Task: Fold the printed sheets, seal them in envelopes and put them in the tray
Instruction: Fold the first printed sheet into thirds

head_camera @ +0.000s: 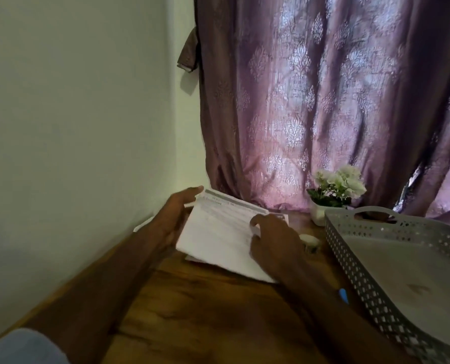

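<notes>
At frame centre, the left hand (175, 216) grips the white printed paper sheet (218, 232) by its edge, steadying it while the right hand (273, 240) presses curled fingers down, apparently creasing.

Wooden table (205, 311): sheets (218, 232), tray (350, 258), plant pot (317, 216).

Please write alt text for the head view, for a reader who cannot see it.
Both hands, left and right, fold a printed sheet on a wooden table. A grey tray holding no envelopes sits at right, a potted plant and purple curtain behind.
</notes>
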{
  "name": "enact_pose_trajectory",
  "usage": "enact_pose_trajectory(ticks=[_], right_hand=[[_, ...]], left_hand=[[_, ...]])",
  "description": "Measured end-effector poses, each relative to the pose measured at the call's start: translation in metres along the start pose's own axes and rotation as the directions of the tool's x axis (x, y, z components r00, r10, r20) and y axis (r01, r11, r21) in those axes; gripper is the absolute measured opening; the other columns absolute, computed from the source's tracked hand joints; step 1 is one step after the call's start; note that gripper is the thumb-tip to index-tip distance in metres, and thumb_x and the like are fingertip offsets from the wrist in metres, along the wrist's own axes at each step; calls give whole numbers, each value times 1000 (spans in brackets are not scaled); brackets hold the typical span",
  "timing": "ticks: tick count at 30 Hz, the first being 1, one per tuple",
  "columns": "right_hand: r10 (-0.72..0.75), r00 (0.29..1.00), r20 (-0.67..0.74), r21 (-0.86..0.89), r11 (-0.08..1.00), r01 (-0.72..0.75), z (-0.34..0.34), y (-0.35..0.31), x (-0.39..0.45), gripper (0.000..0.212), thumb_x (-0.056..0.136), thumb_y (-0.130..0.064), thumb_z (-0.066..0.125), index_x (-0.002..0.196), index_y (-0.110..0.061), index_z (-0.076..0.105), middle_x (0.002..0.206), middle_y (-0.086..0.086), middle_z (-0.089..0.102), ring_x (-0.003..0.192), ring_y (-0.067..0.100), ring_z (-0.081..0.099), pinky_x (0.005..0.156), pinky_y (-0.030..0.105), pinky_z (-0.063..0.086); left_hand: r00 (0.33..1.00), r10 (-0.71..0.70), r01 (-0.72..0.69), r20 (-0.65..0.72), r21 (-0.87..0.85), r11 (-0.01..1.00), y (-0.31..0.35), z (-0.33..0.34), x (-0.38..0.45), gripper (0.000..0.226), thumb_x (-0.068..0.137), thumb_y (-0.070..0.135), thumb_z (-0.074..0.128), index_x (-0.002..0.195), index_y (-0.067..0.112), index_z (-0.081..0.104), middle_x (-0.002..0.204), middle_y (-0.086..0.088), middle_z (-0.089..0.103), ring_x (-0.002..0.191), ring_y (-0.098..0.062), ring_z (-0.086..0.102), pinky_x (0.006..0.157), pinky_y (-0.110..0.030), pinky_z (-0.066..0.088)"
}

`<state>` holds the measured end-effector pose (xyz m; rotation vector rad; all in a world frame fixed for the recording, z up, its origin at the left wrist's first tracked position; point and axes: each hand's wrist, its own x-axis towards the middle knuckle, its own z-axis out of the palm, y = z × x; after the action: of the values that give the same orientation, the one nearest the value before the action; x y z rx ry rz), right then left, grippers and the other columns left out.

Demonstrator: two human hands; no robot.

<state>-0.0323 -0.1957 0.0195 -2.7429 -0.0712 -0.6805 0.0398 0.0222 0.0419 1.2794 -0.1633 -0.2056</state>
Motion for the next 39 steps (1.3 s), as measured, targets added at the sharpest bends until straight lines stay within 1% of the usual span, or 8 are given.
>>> enact_pose_trajectory(ticks=[3, 8, 12, 16, 21, 25, 35, 39], right_hand=[[-39, 999, 30, 41, 998, 38, 4, 1, 2, 36, 95, -20, 56, 130, -29, 60, 133, -6, 60, 125, 17, 55, 106, 34, 42], [-27, 987, -156, 227, 972, 62, 0, 6, 4, 36, 97, -19, 56, 133, -17, 57, 128, 4, 60, 119, 22, 56, 96, 33, 44], [181, 935, -304, 414, 909, -42, -7, 5, 12, 50, 101, -35, 57, 144, -13, 48, 134, 7, 58, 123, 27, 57, 100, 36, 45], [450, 887, -103, 823, 539, -178, -26, 1, 18, 50, 97, -38, 66, 140, -16, 51, 117, 3, 65, 101, 18, 63, 88, 34, 50], [495, 861, 116, 954, 187, -236, -32, 9, 21, 22, 91, -13, 75, 112, -7, 71, 97, 9, 77, 75, 18, 73, 56, 23, 54], [502, 857, 114, 963, 158, -220, -34, 8, 16, 13, 92, -9, 72, 103, -1, 72, 94, 11, 77, 74, 18, 72, 43, 16, 51], [456, 873, 172, 964, 104, -244, -32, 10, 15, 15, 89, -1, 74, 104, -2, 71, 98, 13, 77, 84, 26, 75, 51, 27, 61], [528, 845, 91, 956, 192, -223, -28, 11, 18, 7, 92, -4, 72, 98, -6, 73, 96, 11, 76, 81, 21, 72, 65, 29, 58]], left_hand=[[999, -32, 32, 9, 49, 998, -8, -1, 3, 52, 91, 36, 76, 128, -1, 69, 118, -25, 74, 101, -39, 74, 91, -47, 58], [999, 24, -27, 41, 65, 997, -9, -8, 2, 61, 82, 14, 78, 139, 2, 59, 130, -24, 68, 119, -46, 66, 111, -62, 45], [998, 40, -36, 57, -67, 997, -3, -7, -2, 54, 83, 13, 70, 137, 7, 63, 135, -23, 66, 130, -46, 59, 115, -60, 42], [996, 32, -19, 81, -161, 987, -1, -5, -7, 47, 92, 20, 63, 138, 10, 65, 137, -20, 66, 119, -40, 63, 103, -53, 52], [994, 79, -74, 72, -71, 995, -2, -6, -12, 46, 96, 31, 68, 137, 10, 65, 134, -22, 67, 126, -47, 62, 110, -62, 45], [985, 172, -174, 30, 41, 984, 0, -6, -12, 43, 95, 30, 70, 130, 5, 67, 125, -24, 71, 116, -49, 67, 106, -67, 47], [962, 260, -256, -82, 61, 965, -2, -4, -8, 49, 84, 30, 83, 120, -1, 70, 114, -21, 76, 104, -46, 73, 99, -64, 53], [952, 288, -279, -108, 88, 956, -3, -6, -10, 39, 90, 27, 79, 117, -1, 71, 111, -20, 77, 102, -44, 74, 97, -63, 55]])
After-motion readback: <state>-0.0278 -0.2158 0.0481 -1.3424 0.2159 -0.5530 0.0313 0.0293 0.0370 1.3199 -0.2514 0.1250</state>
